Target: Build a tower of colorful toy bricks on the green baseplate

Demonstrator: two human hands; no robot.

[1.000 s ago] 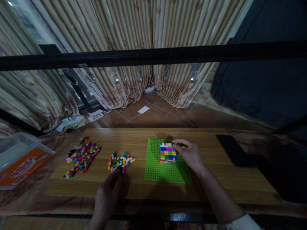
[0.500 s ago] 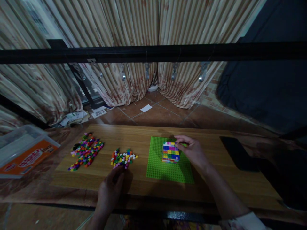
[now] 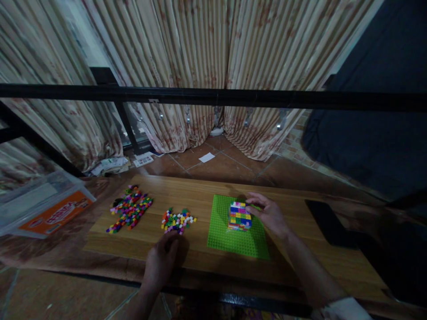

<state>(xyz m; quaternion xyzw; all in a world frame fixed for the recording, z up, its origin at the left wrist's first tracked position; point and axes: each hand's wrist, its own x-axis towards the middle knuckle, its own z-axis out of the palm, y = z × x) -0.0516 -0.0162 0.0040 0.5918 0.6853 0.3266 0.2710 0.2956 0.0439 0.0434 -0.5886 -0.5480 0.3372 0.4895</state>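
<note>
A many-coloured brick block (image 3: 239, 216) stands on a green baseplate (image 3: 233, 240) on the wooden table (image 3: 300, 258). My right hand (image 3: 268, 214) rests against the block's far right corner, fingers pinched at its top edge; what they hold is too small to make out. My left hand (image 3: 162, 262) lies on the table just in front of a small heap of loose bricks (image 3: 178, 221), fingers curled down, fingertips near the heap. A larger spread of loose bricks (image 3: 130, 210) lies further left.
A dark phone (image 3: 325, 222) lies on the table at the right. A clear box with an orange label (image 3: 46, 209) sits at the far left. A black bar (image 3: 213, 97) crosses the view above the table. Striped curtains hang behind.
The camera has tilted up, so the table sits lower in view. Both hands keep their places at the block and the small heap.
</note>
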